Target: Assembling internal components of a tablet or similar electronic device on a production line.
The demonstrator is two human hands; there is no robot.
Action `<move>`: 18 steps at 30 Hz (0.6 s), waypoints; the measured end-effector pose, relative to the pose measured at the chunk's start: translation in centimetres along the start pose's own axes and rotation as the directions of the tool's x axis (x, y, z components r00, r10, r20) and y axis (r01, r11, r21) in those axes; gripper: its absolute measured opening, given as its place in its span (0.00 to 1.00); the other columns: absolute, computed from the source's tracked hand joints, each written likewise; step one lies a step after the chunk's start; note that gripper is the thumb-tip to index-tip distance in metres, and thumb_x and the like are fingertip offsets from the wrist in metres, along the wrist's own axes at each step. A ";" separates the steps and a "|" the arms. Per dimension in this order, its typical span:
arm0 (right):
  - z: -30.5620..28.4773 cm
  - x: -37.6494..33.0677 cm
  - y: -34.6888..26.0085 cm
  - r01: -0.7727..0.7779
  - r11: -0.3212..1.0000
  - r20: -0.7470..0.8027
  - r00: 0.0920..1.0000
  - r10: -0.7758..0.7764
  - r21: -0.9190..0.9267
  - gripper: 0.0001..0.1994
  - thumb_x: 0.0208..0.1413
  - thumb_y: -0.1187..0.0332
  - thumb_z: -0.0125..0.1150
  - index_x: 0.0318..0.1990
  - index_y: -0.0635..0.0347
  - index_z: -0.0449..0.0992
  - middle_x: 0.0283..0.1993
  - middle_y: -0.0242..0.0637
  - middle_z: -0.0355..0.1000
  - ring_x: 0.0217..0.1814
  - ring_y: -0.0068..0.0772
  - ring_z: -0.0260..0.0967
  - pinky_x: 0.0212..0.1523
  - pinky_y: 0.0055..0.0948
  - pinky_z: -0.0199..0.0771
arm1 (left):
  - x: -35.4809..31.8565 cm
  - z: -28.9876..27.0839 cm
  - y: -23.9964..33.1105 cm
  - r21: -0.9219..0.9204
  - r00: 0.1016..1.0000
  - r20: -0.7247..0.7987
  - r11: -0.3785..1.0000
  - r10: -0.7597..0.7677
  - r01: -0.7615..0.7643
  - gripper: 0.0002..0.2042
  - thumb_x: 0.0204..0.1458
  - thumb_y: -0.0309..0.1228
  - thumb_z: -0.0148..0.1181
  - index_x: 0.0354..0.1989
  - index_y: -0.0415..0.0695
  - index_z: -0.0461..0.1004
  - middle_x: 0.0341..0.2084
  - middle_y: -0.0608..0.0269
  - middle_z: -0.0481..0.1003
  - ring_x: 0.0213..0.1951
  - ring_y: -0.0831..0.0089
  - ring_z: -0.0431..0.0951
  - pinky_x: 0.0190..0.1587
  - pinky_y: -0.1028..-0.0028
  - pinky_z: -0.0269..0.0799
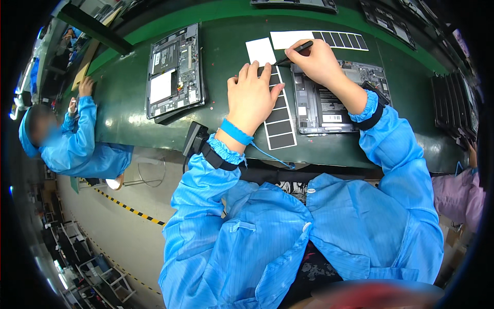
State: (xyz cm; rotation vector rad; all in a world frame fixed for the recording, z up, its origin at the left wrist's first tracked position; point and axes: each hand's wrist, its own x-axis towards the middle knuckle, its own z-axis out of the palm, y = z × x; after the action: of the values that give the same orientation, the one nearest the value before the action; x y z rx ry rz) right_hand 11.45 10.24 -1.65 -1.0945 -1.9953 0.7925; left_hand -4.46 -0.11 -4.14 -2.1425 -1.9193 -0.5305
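Observation:
My left hand (253,98) lies flat on a white backing sheet (293,135) with a column of black rectangular stickers, its fingers spread near the sheet's upper end. My right hand (320,64) is closed round a slim black pointed tool (296,53), whose kind I cannot make out. The tool's tip points down-left, beside my left fingertips at the sheet's upper end. Partly under my right forearm lies an opened laptop base (309,98) with its battery and boards bare. Farther up is a second sticker sheet (339,40), beside a blank white piece (261,51).
Another opened laptop base (175,72) rests at the left of the green table (221,134). Several dark panels (455,103) stand stacked at the right; more laptop parts (388,23) lie at the far edge. A co-worker in blue (77,134) is at the left, a pink sleeve (460,195) at the right.

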 end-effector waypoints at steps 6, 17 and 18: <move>0.0 0.3 -0.1 0.006 1.000 0.014 1.000 -0.005 -0.026 0.12 0.47 0.62 0.61 0.32 0.63 0.80 0.26 0.42 0.77 0.29 0.34 0.76 0.34 0.28 0.73 | -0.1 0.2 -0.2 0.010 1.000 0.004 1.000 -0.007 0.007 0.24 0.51 0.47 0.55 0.53 0.46 0.70 0.51 0.54 0.68 0.55 0.59 0.67 0.49 0.57 0.64; 0.6 -0.3 -0.1 -0.012 0.995 -0.007 1.000 0.013 0.102 0.12 0.47 0.62 0.61 0.32 0.62 0.80 0.27 0.40 0.77 0.29 0.32 0.76 0.34 0.27 0.73 | -0.2 0.1 0.1 0.016 1.000 0.024 1.000 -0.005 0.005 0.24 0.52 0.46 0.54 0.54 0.47 0.69 0.52 0.55 0.67 0.56 0.60 0.65 0.50 0.56 0.63; 0.6 -0.4 0.0 -0.014 0.995 -0.008 1.000 0.014 0.101 0.12 0.47 0.62 0.61 0.32 0.62 0.80 0.27 0.40 0.77 0.29 0.32 0.76 0.34 0.27 0.73 | -0.2 0.2 0.1 0.021 1.000 0.023 1.000 -0.010 0.009 0.24 0.52 0.46 0.54 0.54 0.47 0.69 0.53 0.55 0.67 0.56 0.60 0.65 0.50 0.56 0.63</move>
State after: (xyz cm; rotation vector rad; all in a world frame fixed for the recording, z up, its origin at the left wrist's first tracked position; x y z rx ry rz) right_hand 11.10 9.77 -2.11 -1.0526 -1.9200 0.8847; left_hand -4.39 -0.22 -4.37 -2.1370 -1.9395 -0.4878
